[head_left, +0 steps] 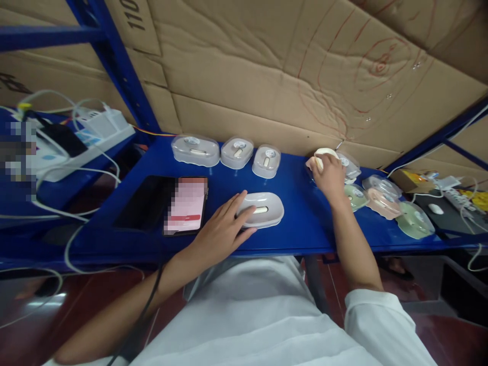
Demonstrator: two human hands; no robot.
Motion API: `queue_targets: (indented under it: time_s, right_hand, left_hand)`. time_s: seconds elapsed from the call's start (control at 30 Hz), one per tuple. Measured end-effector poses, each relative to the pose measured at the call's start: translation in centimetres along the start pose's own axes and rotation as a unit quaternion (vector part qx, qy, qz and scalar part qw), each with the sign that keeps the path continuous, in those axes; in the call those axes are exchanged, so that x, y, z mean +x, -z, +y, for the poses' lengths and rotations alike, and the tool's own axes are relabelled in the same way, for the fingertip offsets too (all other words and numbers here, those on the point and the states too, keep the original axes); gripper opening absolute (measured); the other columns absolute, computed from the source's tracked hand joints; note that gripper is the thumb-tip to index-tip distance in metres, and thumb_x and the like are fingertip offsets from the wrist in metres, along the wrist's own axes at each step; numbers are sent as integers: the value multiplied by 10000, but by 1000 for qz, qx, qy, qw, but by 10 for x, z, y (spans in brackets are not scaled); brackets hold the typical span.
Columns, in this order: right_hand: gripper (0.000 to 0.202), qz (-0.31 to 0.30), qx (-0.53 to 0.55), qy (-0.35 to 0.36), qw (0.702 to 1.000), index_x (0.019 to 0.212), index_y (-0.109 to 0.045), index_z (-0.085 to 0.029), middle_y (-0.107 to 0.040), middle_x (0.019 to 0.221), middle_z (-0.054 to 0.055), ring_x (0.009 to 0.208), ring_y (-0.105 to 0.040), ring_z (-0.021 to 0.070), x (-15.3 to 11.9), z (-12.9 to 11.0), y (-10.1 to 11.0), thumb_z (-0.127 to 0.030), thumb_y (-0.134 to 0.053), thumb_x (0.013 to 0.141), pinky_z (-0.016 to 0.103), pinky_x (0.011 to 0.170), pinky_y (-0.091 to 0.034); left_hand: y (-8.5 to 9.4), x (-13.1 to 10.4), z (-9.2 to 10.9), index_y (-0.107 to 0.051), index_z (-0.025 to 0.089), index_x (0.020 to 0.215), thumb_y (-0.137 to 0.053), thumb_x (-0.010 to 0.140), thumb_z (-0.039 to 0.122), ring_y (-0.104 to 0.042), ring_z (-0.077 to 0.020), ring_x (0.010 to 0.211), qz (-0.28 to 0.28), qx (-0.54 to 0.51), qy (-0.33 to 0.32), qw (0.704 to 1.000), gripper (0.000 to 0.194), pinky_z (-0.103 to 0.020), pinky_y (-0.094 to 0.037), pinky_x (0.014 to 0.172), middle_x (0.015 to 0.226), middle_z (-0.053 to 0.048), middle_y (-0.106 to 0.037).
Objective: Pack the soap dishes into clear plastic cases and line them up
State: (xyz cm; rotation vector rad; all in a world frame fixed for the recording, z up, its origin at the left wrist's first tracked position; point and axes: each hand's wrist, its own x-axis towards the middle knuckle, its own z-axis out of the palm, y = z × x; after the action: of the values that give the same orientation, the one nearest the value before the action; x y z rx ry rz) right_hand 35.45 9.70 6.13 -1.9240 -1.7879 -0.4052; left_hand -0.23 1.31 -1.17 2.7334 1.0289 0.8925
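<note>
A pale grey oval plastic dish point(274, 207), much like a soap dish, lies near the front of the blue table, with a cream bar-shaped piece in its middle. My left hand point(223, 226) rests against its left end, fingers stretched and apart over the rim. Farther off to the right, my right hand point(331, 175) is closed on a cream-coloured dish point(325, 152). Its fingers partly cover this dish, and something pinkish shows beneath. Beside that hand stands a clear-lidded box point(349, 166), and a green dish point(355, 197) sits just below it.
Several clear-lidded grey boxes point(195, 151) line the back against the cardboard wall point(236, 66). A phone point(186, 206) lies left of my left hand. Pink point(383, 202) and green point(415, 219) boxes sit at the right. Power strips and cables point(102, 122) flank the blue table point(301, 231).
</note>
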Motion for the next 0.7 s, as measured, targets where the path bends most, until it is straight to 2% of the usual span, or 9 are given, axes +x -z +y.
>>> queue_targets:
  time_s: [0.07, 0.13, 0.23, 0.33, 0.4, 0.47, 0.6, 0.63, 0.7]
  right_hand:
    - [516, -7, -65, -95, 993, 1430, -682, -155, -645, 1481, 224, 1343, -577, 437, 8, 24, -3, -447, -536, 1030, 626, 1115, -425]
    - [517, -45, -86, -128, 987, 1397, -709, -157, -693, 1409, 220, 1288, -613, 430, 12, 37, -8, -463, -567, 1006, 606, 1093, -435]
    - [459, -85, -93, -129, 983, 1318, -763, -191, -756, 1289, 190, 1220, -667, 398, 12, 39, -13, -469, -558, 1017, 567, 1064, -461]
    - [394, -93, -90, -103, 986, 1244, -797, -203, -765, 1268, 177, 1180, -692, 366, 12, 32, -14, -416, -556, 1015, 523, 1040, -481]
    - [389, -87, -65, -76, 991, 1211, -803, -195, -767, 1254, 176, 1157, -693, 352, 13, 32, -12, -419, -553, 1013, 498, 1024, -488]
    - [404, -48, -43, -70, 995, 1222, -791, -206, -757, 1280, 170, 1194, -668, 346, 15, 39, -8, -436, -521, 1029, 498, 1053, -468]
    - [497, 60, -76, -150, 984, 1452, -644, -155, -583, 1547, 229, 1436, -483, 403, 19, 71, 2, -305, -439, 1025, 636, 1181, -300]
    - [535, 51, -84, -178, 979, 1498, -596, -133, -520, 1599, 257, 1474, -434, 433, 20, 81, 3, -292, -465, 1004, 677, 1174, -282]
    - [615, -7, -90, -228, 970, 1538, -549, -129, -426, 1659, 291, 1503, -380, 486, 20, 96, 2, -325, -576, 956, 713, 1138, -301]
  left_hand:
    - [0, 0, 0, -616, 167, 1470, -555, 1101, 410, -422, -396, 1582, -6, 0, 1, 1000, 446, -587, -446, 1260, 1733, -217, -359]
    - [-1, 0, 0, -615, 158, 1470, -550, 1103, 411, -416, -401, 1583, -10, -1, 1, 1000, 451, -591, -440, 1263, 1730, -225, -359]
    - [-1, 1, 0, -614, 157, 1472, -539, 1106, 414, -415, -407, 1582, -15, -6, 3, 1000, 453, -606, -445, 1254, 1726, -233, -362]
    - [0, 1, 0, -618, 170, 1466, -541, 1105, 416, -423, -410, 1577, -14, -10, 5, 1000, 444, -623, -455, 1240, 1723, -230, -370]
    - [0, 1, 0, -618, 170, 1466, -553, 1100, 414, -427, -413, 1575, -14, -13, 5, 1000, 445, -626, -459, 1235, 1720, -234, -374]
    - [0, 0, -1, -617, 164, 1466, -566, 1094, 411, -429, -415, 1574, -14, -16, 4, 1000, 449, -622, -460, 1236, 1716, -240, -379]
    - [-2, 0, -1, -620, 201, 1466, -586, 1086, 406, -428, -404, 1577, -2, -24, 6, 1000, 433, -617, -456, 1242, 1728, -204, -376]
    - [-2, 0, -1, -619, 208, 1469, -589, 1085, 400, -426, -400, 1579, 0, -26, 7, 1000, 431, -615, -453, 1246, 1731, -196, -375]
    - [-2, 0, -1, -617, 205, 1472, -590, 1084, 384, -421, -398, 1582, 0, -29, 7, 1000, 429, -611, -447, 1253, 1731, -195, -376]
